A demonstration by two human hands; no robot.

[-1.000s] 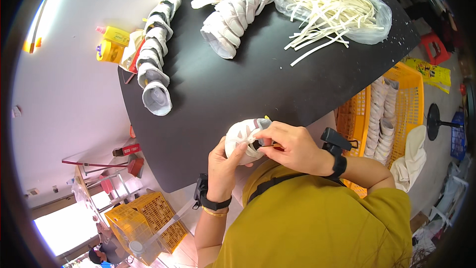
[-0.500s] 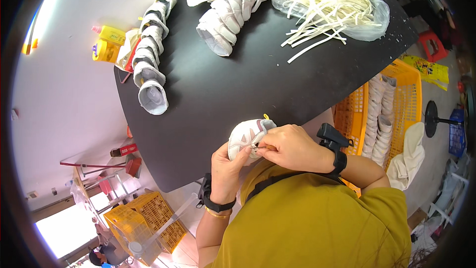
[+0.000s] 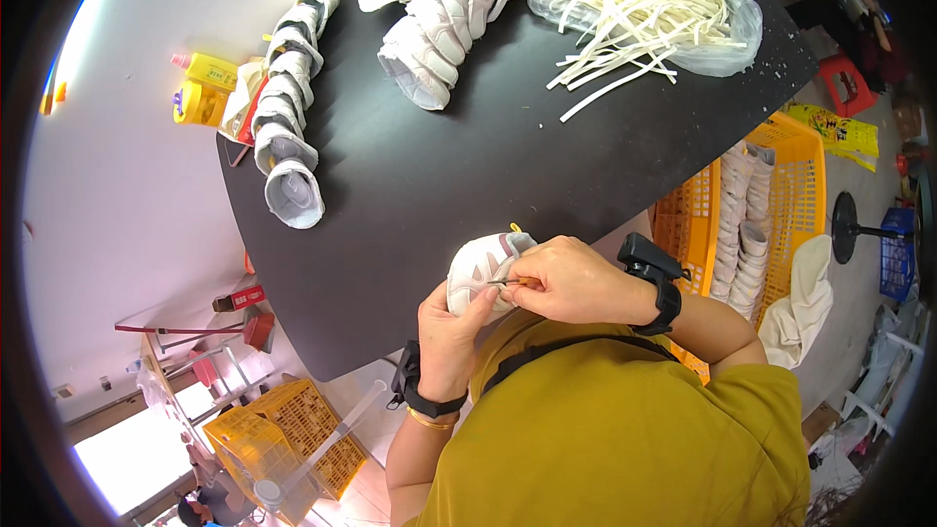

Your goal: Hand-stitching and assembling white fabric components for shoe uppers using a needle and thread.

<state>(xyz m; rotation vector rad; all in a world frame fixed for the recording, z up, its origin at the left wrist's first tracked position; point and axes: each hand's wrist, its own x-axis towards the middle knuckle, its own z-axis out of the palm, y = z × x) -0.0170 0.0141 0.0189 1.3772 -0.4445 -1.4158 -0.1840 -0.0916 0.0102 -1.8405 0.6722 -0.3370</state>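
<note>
A: Where's the piece rn?
B: Pale shoe upper (image 3: 473, 268) is up in the grip, btwn both hands, by the near edge of the dark table (image 3: 390, 205). Can't tell if it touches the top.
A: Grip state?
B: L hand (image 3: 447, 332) is closed round it, thumb on the near face, other fingers mostly hidden behind. R hand (image 3: 576, 283) has a tight pinch, no gap, on a small tool (image 3: 525, 281) w/ a brownish handle and thin metal tip. Tip's at the upper, just R of the L thumb. In the material or only against it? Too small to tell.
A: So how far along?
B: Prob. mid-job on this one: tool's on it, so that spot doesn't look finished. No strip visible in the upper, but fingers cover part of it. Yellow tab (image 3: 515, 227) is already there, just beyond the grip.
A: And the rest?
B: Beyond the grip, off to its L: a slim row of nested uppers (image 3: 283, 93). Straight out, a thicker stack of uppers (image 3: 454, 24). Done or waiting, can't tell.
A: Supplies?
B: Far side, R of the grip: clear plastic bag (image 3: 737, 49), plenty of pale strips (image 3: 644, 5) spilling out, so those aren't used up. Out R of the grip, past the table edge, a yellow crate (image 3: 805, 176) w/ more stacked uppers (image 3: 734, 215). Maybe finished, maybe not; nothing visible settles it.
</note>
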